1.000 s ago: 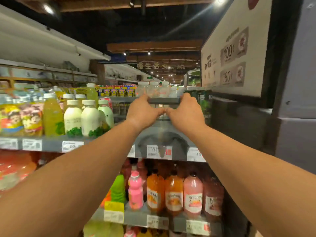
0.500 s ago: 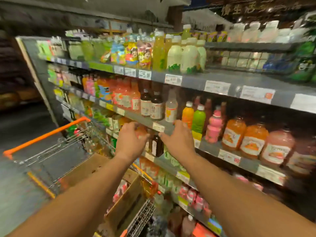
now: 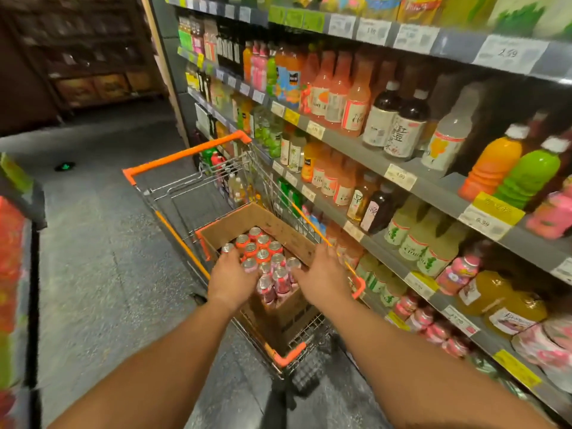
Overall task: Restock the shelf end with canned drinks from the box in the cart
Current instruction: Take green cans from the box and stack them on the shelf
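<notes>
Both hands over the box (image 3: 257,222), which sits in the cart (image 3: 185,154) beside the shelf (image 3: 433,184).

Cans (image 3: 263,255) stand upright in the box, tops up, long axis vertical, packed in touching rows. The near rows are pinkish, the far rows orange-topped.

Left hand (image 3: 232,281): palm down on the near-left cans, fingers spread and lying across the tops. No curl round any can is visible, so it touches rather than grips.

Right hand (image 3: 323,278): above the box's near-right edge, fingers loosely extended toward the cans, holding nothing; contact cannot be told (edge blurred).

Judgement: a pick has not begun. The cans lie directly under and between the hands, left hand nearer. With axes vertical, the likely approach is from above, fingers closing round a can's sides.

Risk: tight packing leaves little room for fingers between neighbours.
</notes>
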Available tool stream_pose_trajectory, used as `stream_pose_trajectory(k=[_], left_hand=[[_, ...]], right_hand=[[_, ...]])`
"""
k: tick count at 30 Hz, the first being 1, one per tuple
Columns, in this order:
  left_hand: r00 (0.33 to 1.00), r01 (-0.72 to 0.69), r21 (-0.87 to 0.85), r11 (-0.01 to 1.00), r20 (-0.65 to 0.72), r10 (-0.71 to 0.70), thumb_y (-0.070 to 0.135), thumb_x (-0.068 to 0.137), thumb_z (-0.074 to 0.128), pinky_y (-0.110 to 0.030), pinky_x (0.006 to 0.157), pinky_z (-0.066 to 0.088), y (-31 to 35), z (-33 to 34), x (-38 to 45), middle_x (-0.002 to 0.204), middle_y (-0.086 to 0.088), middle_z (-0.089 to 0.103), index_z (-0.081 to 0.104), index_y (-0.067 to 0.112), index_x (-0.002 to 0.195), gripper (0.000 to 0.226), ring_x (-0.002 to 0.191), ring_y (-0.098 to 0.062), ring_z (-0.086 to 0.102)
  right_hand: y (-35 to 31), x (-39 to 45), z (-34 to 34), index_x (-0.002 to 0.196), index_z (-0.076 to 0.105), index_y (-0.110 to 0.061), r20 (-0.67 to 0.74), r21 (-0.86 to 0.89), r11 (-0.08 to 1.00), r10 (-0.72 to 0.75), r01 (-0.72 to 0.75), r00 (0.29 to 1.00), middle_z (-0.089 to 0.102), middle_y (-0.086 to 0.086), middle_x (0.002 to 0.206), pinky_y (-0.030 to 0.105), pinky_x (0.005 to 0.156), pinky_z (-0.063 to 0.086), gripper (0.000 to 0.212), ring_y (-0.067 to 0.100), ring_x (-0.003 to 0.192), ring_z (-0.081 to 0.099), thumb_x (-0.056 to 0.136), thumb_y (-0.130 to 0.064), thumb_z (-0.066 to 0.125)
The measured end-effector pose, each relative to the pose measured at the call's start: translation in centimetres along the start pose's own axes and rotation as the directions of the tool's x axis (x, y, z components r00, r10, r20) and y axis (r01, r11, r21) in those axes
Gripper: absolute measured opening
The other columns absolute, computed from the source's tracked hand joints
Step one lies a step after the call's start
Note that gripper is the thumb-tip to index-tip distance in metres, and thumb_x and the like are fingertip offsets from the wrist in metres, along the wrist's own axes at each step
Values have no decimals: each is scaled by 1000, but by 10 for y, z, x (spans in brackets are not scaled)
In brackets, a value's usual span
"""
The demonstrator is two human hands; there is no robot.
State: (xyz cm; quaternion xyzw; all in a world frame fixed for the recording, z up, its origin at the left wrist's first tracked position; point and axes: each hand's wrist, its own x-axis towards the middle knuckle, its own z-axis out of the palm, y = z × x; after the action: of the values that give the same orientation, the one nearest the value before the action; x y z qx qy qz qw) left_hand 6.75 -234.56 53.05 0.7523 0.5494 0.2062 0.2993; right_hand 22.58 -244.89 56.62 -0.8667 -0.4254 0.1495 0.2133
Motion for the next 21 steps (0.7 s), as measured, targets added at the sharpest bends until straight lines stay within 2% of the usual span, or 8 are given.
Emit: stream_pose_trajectory(k=[3,5,8,10,13,16,19,21], left_hand=[[998,-24,-31,999,-67,22,36,75,78,-20,66,39,-13,-2,8,71,29,49,63,33,89,22,76,-5,56],[998,-9,-36,999,-60,7,39,74,77,-16,61,37,-19,2,19,68,33,46,61,37,88,21,69,5,51],[997,74,18,997,4,-74,41,79,73,-25,71,40,-29,18,39,95,5,62,64,25,107,34,93,-22,63],[989,140,81,987,45,-144,44,81,70,-32,79,45,-34,32,54,111,-9,62,60,19,118,45,103,-31,61],[972,201,127,971,96,-214,41,85,66,-40,89,50,-36,53,72,114,-15,59,56,13,121,47,106,-35,58],[952,269,141,953,111,-285,34,85,69,-41,91,50,-39,76,93,116,-17,59,56,8,120,45,108,-37,58],[924,329,164,930,149,-353,30,84,70,-42,94,50,-40,102,111,119,-17,62,55,7,123,47,111,-36,59],[887,394,214,894,166,-430,27,86,66,-39,92,51,-46,125,122,119,-17,64,55,9,125,44,111,-37,60]], right_hand=[[-10,18,17,135,42,-11,40,-29,999,-33,34,999,47,10,132,40,101,40,65,30,123,44,86,-49,62],[-13,34,27,130,45,-9,56,-49,997,-62,65,997,50,10,126,39,99,41,63,31,119,47,85,-48,64],[-12,63,43,127,44,-7,104,-77,992,-89,97,991,50,12,125,39,98,41,62,31,118,48,85,-47,66],[-7,85,55,131,42,-5,139,-105,987,-105,120,985,49,14,129,39,98,40,67,33,120,47,86,-49,64],[4,119,71,137,38,-5,217,-115,981,-131,158,967,46,16,134,41,101,38,71,35,125,43,86,-47,63],[17,152,92,137,39,-8,326,-124,971,-157,207,932,47,14,133,44,104,35,63,34,124,43,88,-44,57],[33,175,121,129,50,-5,378,-235,886,-295,400,877,55,14,124,43,100,39,53,32,116,50,92,-43,48],[43,192,142,129,49,-1,450,-244,850,-327,467,831,55,18,125,44,101,40,58,34,117,51,89,-43,56]])
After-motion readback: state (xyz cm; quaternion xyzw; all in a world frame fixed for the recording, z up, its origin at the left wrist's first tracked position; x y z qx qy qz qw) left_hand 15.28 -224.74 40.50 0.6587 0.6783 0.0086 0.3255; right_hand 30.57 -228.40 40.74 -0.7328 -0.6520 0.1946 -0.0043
